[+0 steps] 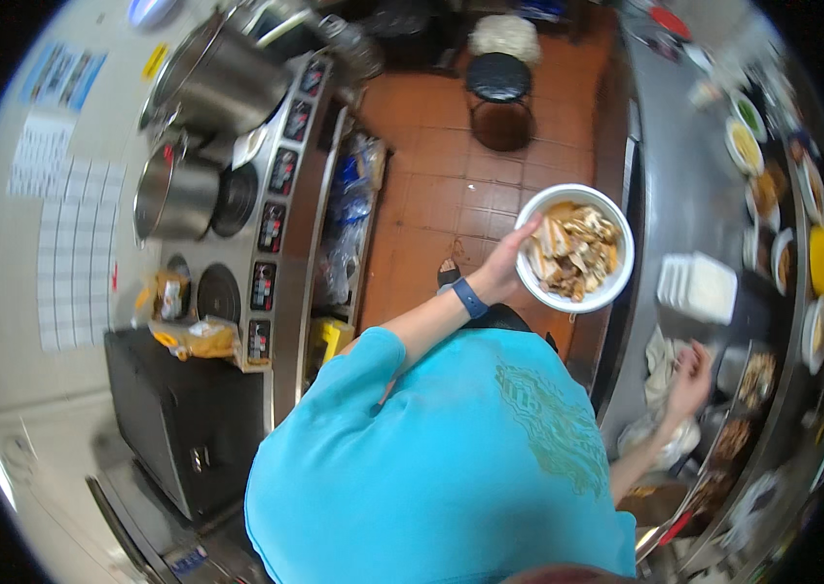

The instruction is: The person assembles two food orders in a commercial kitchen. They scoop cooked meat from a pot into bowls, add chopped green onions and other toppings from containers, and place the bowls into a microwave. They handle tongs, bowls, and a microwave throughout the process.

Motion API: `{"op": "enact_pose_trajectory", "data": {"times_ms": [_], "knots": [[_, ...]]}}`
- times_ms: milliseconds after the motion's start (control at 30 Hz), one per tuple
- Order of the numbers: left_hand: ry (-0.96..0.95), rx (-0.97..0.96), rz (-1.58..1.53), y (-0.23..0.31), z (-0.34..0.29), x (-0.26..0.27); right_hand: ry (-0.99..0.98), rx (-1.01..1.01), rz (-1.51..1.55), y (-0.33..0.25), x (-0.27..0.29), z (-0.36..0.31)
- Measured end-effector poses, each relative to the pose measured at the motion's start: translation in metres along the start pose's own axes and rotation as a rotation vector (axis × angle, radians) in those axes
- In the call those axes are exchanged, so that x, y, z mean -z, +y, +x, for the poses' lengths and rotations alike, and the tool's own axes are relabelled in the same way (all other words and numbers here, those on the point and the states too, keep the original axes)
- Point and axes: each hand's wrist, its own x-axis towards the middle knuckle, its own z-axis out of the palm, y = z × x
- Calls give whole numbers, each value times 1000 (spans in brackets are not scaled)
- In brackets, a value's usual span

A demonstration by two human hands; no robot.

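Observation:
My left hand (499,273), with a blue band on its wrist, grips the rim of a white round bowl (628,255). The bowl is held out over the floor beside the steel counter (665,175). Inside it lie brown and pale pieces of food (577,255), which look like sliced meat or mushrooms, with some brown liquid. My right hand (692,375) is over the counter, fingers loosely bent and slightly apart, and no object shows in it. Close by lie a pale cloth (662,362) and a steel container of chopped food (757,380).
Stacked white square containers (709,289) stand on the counter, and bowls of toppings (744,146) line its far right side. To the left, steel pots (178,195) sit on a cooktop with control panels (272,228). A black stool (499,78) stands ahead on the tiled floor (421,185).

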Motion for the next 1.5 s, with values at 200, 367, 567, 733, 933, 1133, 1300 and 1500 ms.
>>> {"op": "enact_pose_trajectory", "data": {"times_ms": [200, 367, 567, 733, 933, 1133, 1300, 1500], "knots": [[348, -411, -207, 157, -58, 164, -623, 385, 51, -253, -314, 24], [543, -705, -347, 243, -137, 247, -1081, 714, 62, -395, -527, -15], [740, -1032, -476, 282, -218, 294, -1396, 1062, 68, -541, -733, -131], [865, -1226, -530, 289, -249, 321, -1383, 1319, 258, -668, -860, -241], [1006, -1360, -727, 316, -256, 344, -995, 2089, -173, -769, -992, -361], [1074, -1491, -791, 363, -256, 364, -1140, 2332, -1449, -770, -1080, -424], [1093, -1511, -879, 386, -250, 382, -1247, 2287, -1655, -758, -1106, -459], [1113, -1465, -919, 408, -258, 410, -1203, 2334, -1252, -757, -1102, -483]]}}
